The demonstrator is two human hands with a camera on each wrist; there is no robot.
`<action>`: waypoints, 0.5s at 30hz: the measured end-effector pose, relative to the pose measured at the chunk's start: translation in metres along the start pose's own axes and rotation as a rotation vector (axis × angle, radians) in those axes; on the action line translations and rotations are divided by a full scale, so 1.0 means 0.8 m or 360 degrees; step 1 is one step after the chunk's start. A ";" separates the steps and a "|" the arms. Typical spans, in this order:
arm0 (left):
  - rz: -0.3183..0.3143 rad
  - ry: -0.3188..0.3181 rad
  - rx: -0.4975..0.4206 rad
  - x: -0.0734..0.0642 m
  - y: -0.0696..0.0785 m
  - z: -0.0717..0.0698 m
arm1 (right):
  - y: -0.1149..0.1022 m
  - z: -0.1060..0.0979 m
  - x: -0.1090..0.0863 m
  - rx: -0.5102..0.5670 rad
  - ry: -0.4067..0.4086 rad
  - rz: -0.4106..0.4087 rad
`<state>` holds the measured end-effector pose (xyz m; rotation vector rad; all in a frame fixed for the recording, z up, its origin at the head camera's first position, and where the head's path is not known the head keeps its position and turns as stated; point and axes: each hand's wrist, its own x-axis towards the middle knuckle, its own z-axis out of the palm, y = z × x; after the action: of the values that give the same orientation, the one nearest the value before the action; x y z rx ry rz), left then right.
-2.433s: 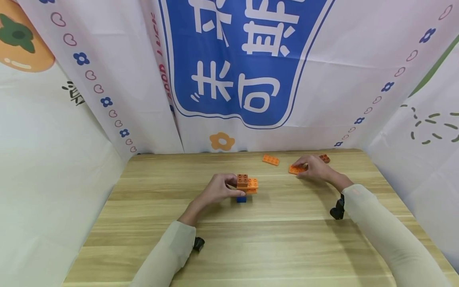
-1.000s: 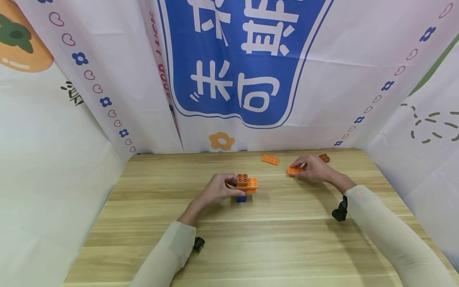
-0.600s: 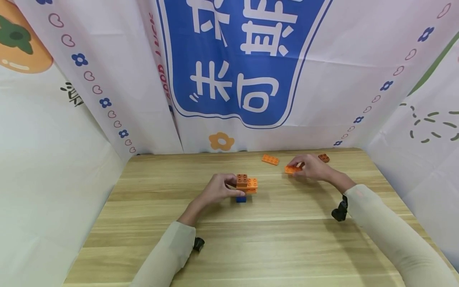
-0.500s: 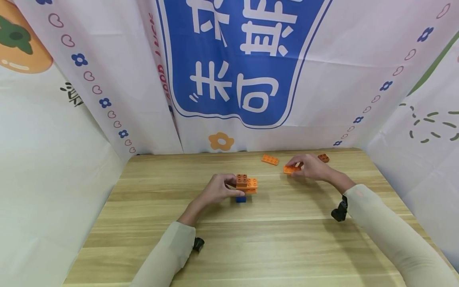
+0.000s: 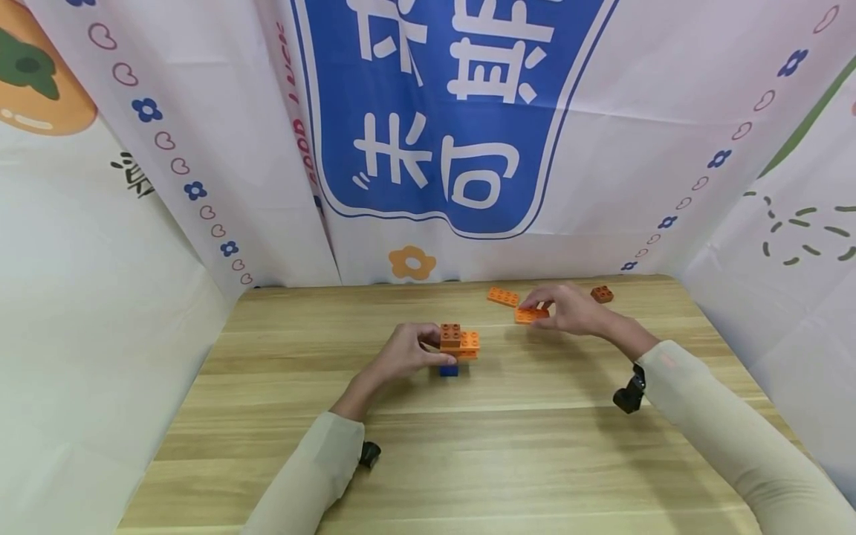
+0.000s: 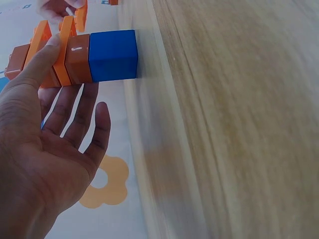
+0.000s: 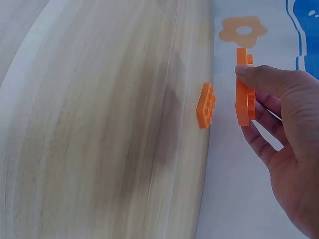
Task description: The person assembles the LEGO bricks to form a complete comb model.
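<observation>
A stack (image 5: 458,346) is held upright by the L hand (image 5: 405,351), just R of mid-table and set in from the table's (image 5: 401,461) far edge; it's gripped btwn thumb & fingers, thumb on the near side. In it a blue brick (image 6: 113,56) is seen at the bottom, a brown brick (image 6: 78,59) above, then 2 flat orange layers jutting toward the table's R edge, w/ a brown top brick (image 5: 450,334). Whether the base touches the table can't be told. By the R hand (image 5: 574,309) a flat orange brick (image 7: 241,102) is pinched across its long sides, studs up, seemingly off the table, btwn the stack & the far R corner. Just beside it, nearer the far edge, a spare orange brick (image 5: 501,296) is seen; a small brown brick (image 5: 602,294) lies toward the far R corner. For this carry, the held brick is best kept level, w/ studs & underside left free of fingers, and lifted enough that the spare isn't knocked. The stack is best steadied low, as the overhang could be tipped by a sideways push; any pressing is best done straight down, studs lined up 1st, overhang propped from below
</observation>
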<state>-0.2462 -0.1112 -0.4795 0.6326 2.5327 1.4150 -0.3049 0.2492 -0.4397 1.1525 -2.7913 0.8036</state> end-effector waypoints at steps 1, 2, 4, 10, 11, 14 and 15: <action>0.0002 -0.0002 -0.0002 0.000 0.000 0.000 | -0.002 0.000 0.001 -0.0011 -0.0002 -0.0009; 0.0007 -0.0002 -0.0002 0.000 0.000 0.000 | -0.005 -0.001 0.002 -0.0015 -0.0005 -0.0016; 0.0017 -0.0001 0.0000 0.000 0.000 0.000 | -0.010 -0.001 0.004 -0.0013 -0.0009 -0.0040; 0.0023 0.0004 -0.0001 0.000 0.001 -0.001 | -0.022 -0.002 0.009 0.0016 -0.0003 -0.0133; 0.0020 0.0002 -0.0002 0.000 0.002 -0.001 | -0.024 -0.003 0.009 0.0023 -0.0001 -0.0144; 0.0019 -0.0002 -0.0002 0.000 0.001 0.000 | -0.031 -0.002 0.011 0.0040 -0.0001 -0.0170; 0.0019 -0.0002 -0.0001 0.000 0.001 0.000 | -0.033 -0.002 0.011 0.0047 0.0001 -0.0177</action>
<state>-0.2458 -0.1109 -0.4790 0.6495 2.5316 1.4183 -0.2942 0.2283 -0.4244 1.2986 -2.6951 0.8378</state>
